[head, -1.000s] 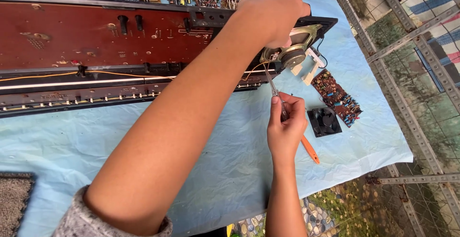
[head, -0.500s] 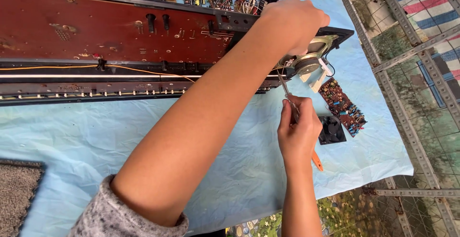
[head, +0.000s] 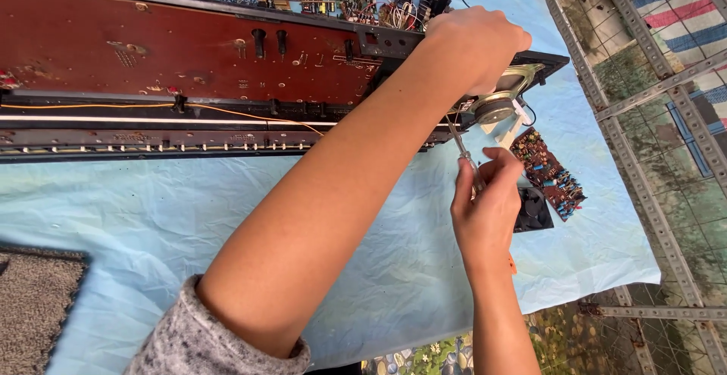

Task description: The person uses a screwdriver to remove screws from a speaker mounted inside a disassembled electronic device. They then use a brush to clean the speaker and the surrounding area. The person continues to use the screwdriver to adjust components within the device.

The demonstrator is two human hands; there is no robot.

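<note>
Two hands at work, one opened keyboard (head: 189, 64), one screwdriver (head: 463, 151), one speaker (head: 496, 106), one loose circuit board (head: 549, 172) at right.

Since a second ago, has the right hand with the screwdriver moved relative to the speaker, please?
No. The right hand keeps the screwdriver just below the speaker, as before; only the camera view shifted.

No package, label, sign or screen can be seen at this moment. The surfaces in view carry no sticker or display that I can make out; any small marks on the dark red panel are too fine to tell.
</note>
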